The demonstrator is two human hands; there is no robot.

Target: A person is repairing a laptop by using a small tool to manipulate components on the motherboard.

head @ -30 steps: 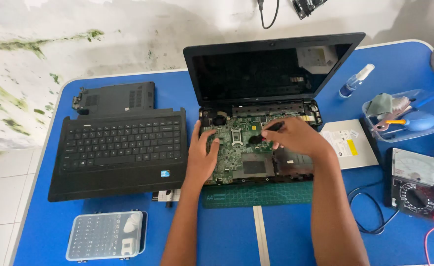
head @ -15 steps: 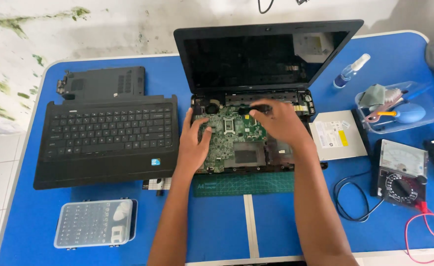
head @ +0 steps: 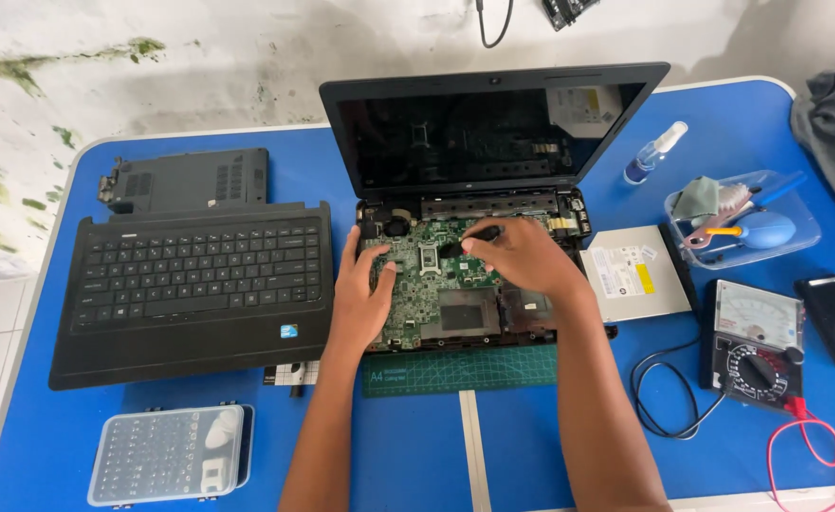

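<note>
We see left hand flat, spread on green motherboard — right hand pinching black screwdriver; white-yellow labelled optical drive just right.

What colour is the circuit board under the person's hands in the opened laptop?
Green, with a dark chip socket near its middle: the circuit board, seen in the head view.

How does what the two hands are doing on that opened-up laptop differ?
The left hand lies flat and open on the green circuit board, holding nothing; the right hand pinches a thin black tool, tip on the board. The left sits at the board's left edge, the right nearer its middle. Both touch the board.
</note>
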